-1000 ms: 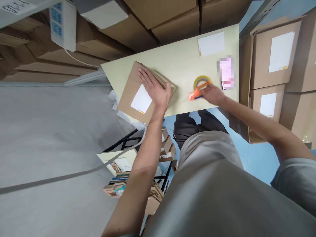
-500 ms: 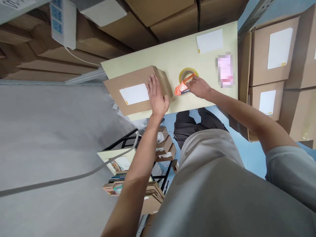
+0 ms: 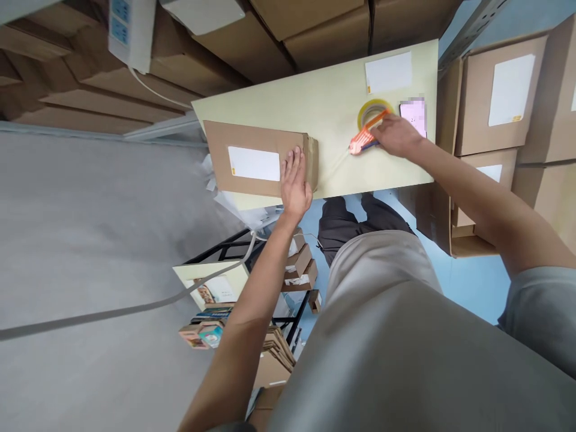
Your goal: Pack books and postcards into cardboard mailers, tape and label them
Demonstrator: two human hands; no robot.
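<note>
My left hand (image 3: 296, 183) lies flat on the right end of a brown cardboard box (image 3: 258, 135), its fingers stretched out. A white label (image 3: 254, 164) is stuck on the box's top, left of my fingertips. My right hand (image 3: 398, 135) grips an orange tape dispenser (image 3: 361, 141) with a yellow-rimmed tape roll (image 3: 362, 114) in it. A strip of clear tape (image 3: 335, 166) stretches from the dispenser toward the box's right end. Both box and dispenser are over the pale yellow table (image 3: 333, 90).
A white sheet (image 3: 389, 73) and a phone (image 3: 413, 115) are on the table's right part. Large cartons (image 3: 499, 96) stand to the right, more boxes line the back, and a power strip (image 3: 130, 36) hangs at the upper left. A grey cable (image 3: 135, 309) crosses the lower left.
My right hand has moved the tape dispenser right and away from the box, with clear tape now drawn out between them. The box has turned slightly under my left hand.
</note>
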